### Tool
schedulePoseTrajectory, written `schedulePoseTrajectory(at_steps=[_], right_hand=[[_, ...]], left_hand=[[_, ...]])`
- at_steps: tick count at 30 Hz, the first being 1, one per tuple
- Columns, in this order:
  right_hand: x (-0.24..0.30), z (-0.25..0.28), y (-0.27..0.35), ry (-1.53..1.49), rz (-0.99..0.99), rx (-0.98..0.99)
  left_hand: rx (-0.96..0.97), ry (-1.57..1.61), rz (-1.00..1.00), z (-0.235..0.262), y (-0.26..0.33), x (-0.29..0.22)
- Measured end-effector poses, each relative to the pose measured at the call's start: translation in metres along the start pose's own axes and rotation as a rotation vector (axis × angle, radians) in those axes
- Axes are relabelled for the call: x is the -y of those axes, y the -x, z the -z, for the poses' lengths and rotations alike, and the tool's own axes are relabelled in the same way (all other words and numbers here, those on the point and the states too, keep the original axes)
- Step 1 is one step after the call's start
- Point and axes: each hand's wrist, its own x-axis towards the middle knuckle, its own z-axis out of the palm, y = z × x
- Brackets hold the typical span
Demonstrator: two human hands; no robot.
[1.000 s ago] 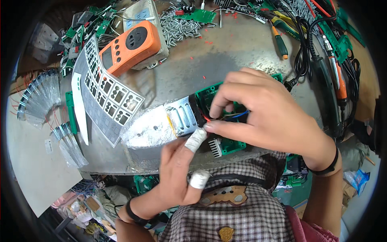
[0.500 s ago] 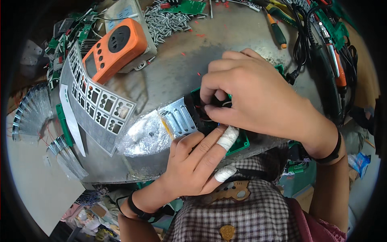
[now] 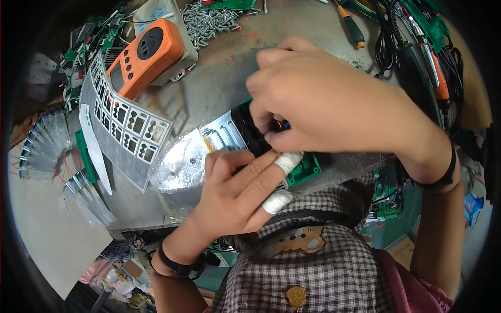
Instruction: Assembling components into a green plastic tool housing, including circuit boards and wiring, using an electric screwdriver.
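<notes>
Near the table's front edge lies a green plastic case (image 3: 304,171), largely hidden under my hands. My left hand (image 3: 235,195) reaches over its near side, two fingertips wrapped in white tape, and its fingers grip the case. Above the case my right hand (image 3: 313,101) is closed, thumb and bent fingers pinched together; what they pinch is hidden. Red and blue wires (image 3: 285,125) show beside that thumb. Left of the case's dark part sits a slotted silver metal plate (image 3: 224,134), beside a crinkled shiny wrapping (image 3: 180,164).
An orange meter with a socket (image 3: 151,55) and a sheet of cut-out labels (image 3: 130,128) lie left. A pile of screws (image 3: 211,25) is at the back. Right are a screwdriver (image 3: 352,28) and black cables (image 3: 389,47). Clear-wrapped parts (image 3: 47,141) lie far left.
My right hand has shifted up and left above the case. My left hand has slid slightly left and stays at its near side. The whole view has shifted a little.
</notes>
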Motion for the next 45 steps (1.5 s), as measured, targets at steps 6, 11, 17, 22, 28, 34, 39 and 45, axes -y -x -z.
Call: schedulePoseTrajectory(at_steps=[6,11,17,22,28,34,39,45], right_hand=[[0.016,0.007,-0.017,-0.028,-0.292,0.419],[0.0,0.002,0.022,-0.049,-0.009,-0.079],[-0.036,0.047,0.121,0.284,-0.316,-0.212],[-0.059,0.046,0.13,0.25,-0.31,-0.164],[-0.076,0.046,0.123,-0.075,-0.279,-0.259],[-0.078,0.066,0.119,-0.037,-0.214,-0.125],[-0.078,0.06,0.12,-0.004,-0.185,-0.1],[-0.107,0.13,0.148,-0.173,-0.587,-0.686]], left_hand=[[-0.239,0.034,-0.009,0.023,0.006,0.022],[-0.012,-0.313,0.229,0.0,-0.002,0.039],[-0.163,0.004,0.176,0.023,-0.007,0.029],[-0.055,0.009,0.113,0.023,-0.072,0.004],[-0.14,0.179,0.141,0.003,-0.076,0.014],[0.014,0.07,0.091,0.005,-0.082,0.012],[0.023,-0.033,0.098,0.001,-0.087,0.005],[-0.051,-0.1,0.133,-0.001,-0.082,0.004]])
